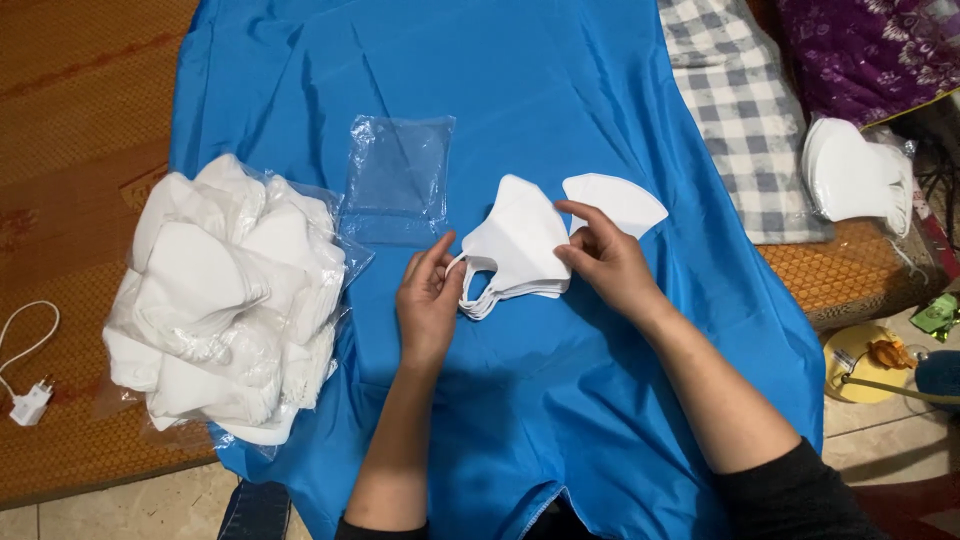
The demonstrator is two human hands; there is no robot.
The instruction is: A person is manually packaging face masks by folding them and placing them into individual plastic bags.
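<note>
A small stack of folded white face masks (520,245) lies on the blue cloth (560,90), held between both hands. My left hand (428,300) pinches the ear loops at the stack's left end. My right hand (608,262) grips the stack's right edge with fingers on top. A single white mask (620,200) lies just beyond my right hand. An empty clear plastic bag (398,178) lies flat on the cloth beyond my left hand.
A large heap of white masks in clear bags (225,295) sits at the cloth's left edge. Another stack of masks (855,172) rests at the right by a checked cloth (745,110). A white charger with cable (30,400) lies on the woven mat at left.
</note>
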